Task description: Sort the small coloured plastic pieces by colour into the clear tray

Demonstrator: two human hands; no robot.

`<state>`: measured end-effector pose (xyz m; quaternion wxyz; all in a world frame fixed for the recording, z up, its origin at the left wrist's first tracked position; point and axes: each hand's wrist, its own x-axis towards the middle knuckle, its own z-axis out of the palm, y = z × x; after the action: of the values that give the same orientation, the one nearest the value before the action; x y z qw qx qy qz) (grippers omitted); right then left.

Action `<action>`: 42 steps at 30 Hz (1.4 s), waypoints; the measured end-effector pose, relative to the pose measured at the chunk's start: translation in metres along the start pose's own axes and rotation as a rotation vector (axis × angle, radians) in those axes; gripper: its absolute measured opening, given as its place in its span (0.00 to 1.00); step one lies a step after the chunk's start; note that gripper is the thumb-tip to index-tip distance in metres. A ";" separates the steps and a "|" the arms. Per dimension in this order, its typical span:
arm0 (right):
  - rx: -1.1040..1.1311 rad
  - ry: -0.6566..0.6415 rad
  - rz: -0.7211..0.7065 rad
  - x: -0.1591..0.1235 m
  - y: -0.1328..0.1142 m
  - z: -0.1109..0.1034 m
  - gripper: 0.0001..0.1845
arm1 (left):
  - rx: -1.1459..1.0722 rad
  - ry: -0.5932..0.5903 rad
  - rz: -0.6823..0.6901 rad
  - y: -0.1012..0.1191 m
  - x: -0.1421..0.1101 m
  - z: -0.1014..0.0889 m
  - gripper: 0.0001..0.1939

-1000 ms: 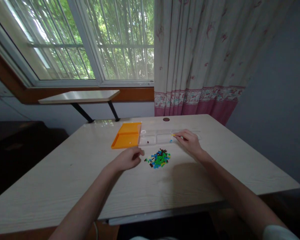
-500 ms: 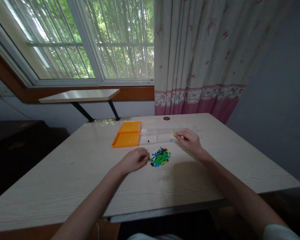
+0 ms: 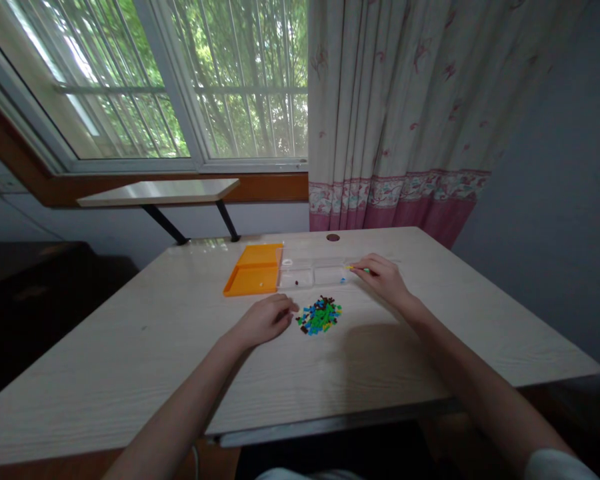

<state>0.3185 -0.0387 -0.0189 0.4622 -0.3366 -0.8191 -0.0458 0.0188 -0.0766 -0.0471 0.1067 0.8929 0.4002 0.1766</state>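
- A yellow piece (image 3: 349,268) is being clamped between the fingers of the right hand (image 3: 381,279), at the clear compartmented tray (image 3: 313,276); a bit of green is also being shown within the grip.
- The left hand (image 3: 265,320) is being held with curled fingers just left of the pile of small coloured pieces (image 3: 322,316); whether anything is being pinched there cannot be told.
- The pile is being supported by the counter (image 3: 455,320), on the near side of the tray.
- A dark brown piece (image 3: 297,283) is being held in a near compartment, a blue piece (image 3: 343,281) in the one to its right.
- The tray is being bordered on the left by an orange case (image 3: 253,280).
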 end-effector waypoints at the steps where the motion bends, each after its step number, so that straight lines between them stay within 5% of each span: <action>1: -0.023 -0.058 0.027 0.001 0.004 -0.003 0.07 | 0.000 -0.003 0.002 0.000 0.000 0.001 0.13; 7: -0.207 -0.375 0.227 0.002 0.047 -0.034 0.07 | 0.000 0.010 -0.013 0.001 0.002 0.003 0.14; 12: -0.368 -0.513 0.516 -0.011 0.083 -0.054 0.06 | 0.013 0.000 0.001 0.004 0.004 0.002 0.13; 16: -0.406 -0.525 0.678 -0.024 0.093 -0.054 0.06 | 0.028 -0.001 0.006 0.004 0.004 0.001 0.12; 24: -0.507 -0.427 0.766 -0.025 0.091 -0.055 0.09 | 0.044 -0.010 -0.008 0.003 0.004 0.000 0.11; 29: -0.397 -0.497 0.611 -0.014 0.074 -0.037 0.11 | 0.030 -0.003 -0.019 0.003 0.004 0.002 0.11; 36: -0.201 -0.543 0.288 -0.009 0.012 0.010 0.11 | 0.008 -0.019 -0.016 0.004 0.005 0.001 0.11; 42: -0.121 -0.580 0.153 -0.012 -0.020 0.032 0.10 | -0.008 0.005 -0.017 0.006 0.005 0.000 0.10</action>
<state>0.2875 -0.0483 -0.0415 0.1902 -0.4233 -0.8850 0.0385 0.0259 -0.0769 -0.0440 0.1106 0.8886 0.4073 0.1797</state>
